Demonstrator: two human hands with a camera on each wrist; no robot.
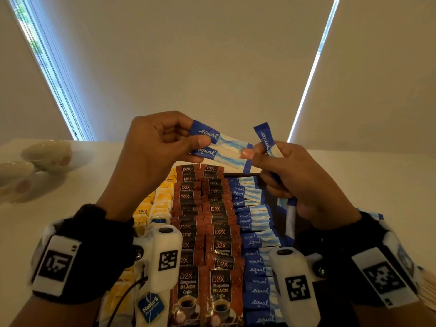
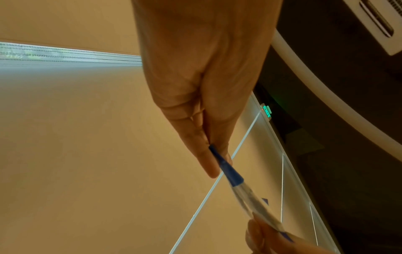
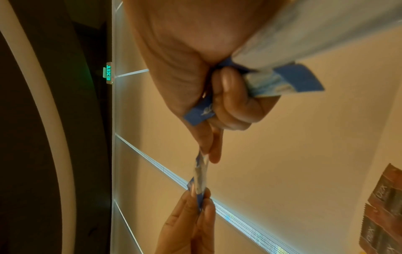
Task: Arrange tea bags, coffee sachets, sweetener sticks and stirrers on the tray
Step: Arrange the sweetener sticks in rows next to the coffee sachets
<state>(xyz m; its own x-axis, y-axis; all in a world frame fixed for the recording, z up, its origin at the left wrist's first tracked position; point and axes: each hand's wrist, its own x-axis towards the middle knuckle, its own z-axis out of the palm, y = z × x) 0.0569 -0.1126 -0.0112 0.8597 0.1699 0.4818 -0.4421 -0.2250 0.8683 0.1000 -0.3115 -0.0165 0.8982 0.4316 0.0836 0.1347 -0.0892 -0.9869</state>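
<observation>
At the bottom middle of the frame, coffee packets [image 1: 220,286] lie in rows on the tray [image 1: 271,199]. In the middle, the left hand [image 1: 153,147] pinches two sweetener sticks [image 1: 221,147]. The right hand [image 1: 304,182] pinches their far ends and grips more. They look light and bendy; hold the ends. Open room shows right of the blue row.

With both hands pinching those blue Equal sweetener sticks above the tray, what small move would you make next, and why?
Probably the right hand lets go, so the left hand can lay the two blue-and-white paper sweetener sticks onto the row of matching sticks, which already lies beside the brown coffee sachets.
</observation>
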